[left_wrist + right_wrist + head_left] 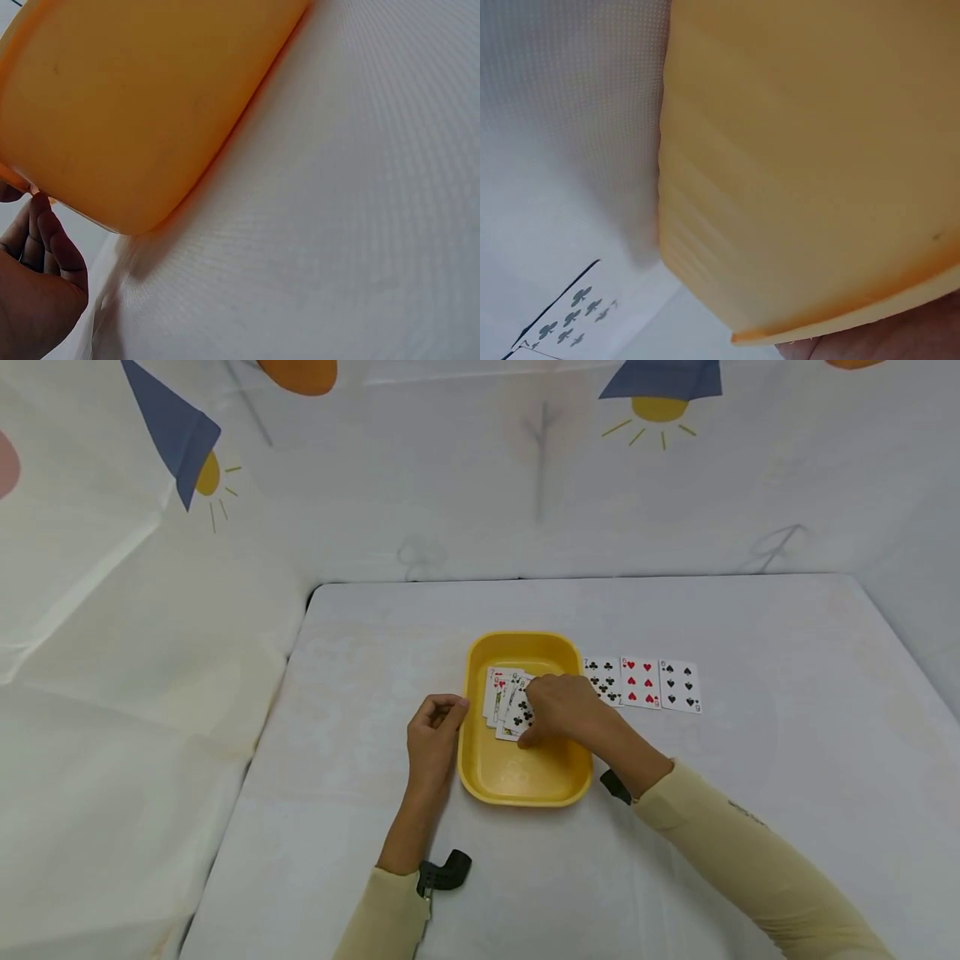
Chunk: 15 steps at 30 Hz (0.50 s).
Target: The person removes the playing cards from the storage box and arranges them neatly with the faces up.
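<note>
A yellow tray [521,781] stands on the white-covered table, with several overlapping playing cards [517,714] inside it. My left hand [433,735] pinches the tray's left rim; the left wrist view shows the thumb and fingers [56,244] meeting at that edge. Over the tray, my right hand [562,702] reaches in from the right and holds the top black club card at its right side, fingers near its upper edge and thumb near its lower one. The hand hides part of that card. In the right wrist view the tray wall [802,165] covers most of the right hand.
Right of the tray three face-up cards lie in a row: a seven of clubs [602,677], a six of hearts [641,682] and a six of spades [680,686]. A white patterned cloth [465,485] hangs behind the table's far edge.
</note>
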Each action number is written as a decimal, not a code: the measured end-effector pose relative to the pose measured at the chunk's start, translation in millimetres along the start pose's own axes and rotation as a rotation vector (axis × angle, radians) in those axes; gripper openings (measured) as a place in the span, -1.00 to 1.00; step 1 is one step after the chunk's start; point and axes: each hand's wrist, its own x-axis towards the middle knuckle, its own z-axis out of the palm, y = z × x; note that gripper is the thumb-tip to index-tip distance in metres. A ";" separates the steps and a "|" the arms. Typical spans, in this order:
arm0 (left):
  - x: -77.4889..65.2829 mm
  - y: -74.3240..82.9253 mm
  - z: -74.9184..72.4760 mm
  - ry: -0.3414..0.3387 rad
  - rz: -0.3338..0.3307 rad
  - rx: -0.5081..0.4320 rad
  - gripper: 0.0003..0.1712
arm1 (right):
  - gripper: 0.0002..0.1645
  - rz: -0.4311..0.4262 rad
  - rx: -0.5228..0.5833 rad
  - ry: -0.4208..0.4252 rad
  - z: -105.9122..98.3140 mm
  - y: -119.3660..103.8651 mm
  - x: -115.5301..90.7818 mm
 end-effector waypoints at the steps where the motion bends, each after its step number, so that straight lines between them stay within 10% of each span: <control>1: 0.0 0.1 0.1 0.000 -0.001 -0.001 -0.76 | -0.37 0.002 0.010 -0.003 -0.5 0.3 -0.1; 15: -0.1 0.6 0.3 -0.004 -0.004 -0.002 -0.77 | -0.50 -0.003 0.038 -0.087 -8.8 1.8 2.9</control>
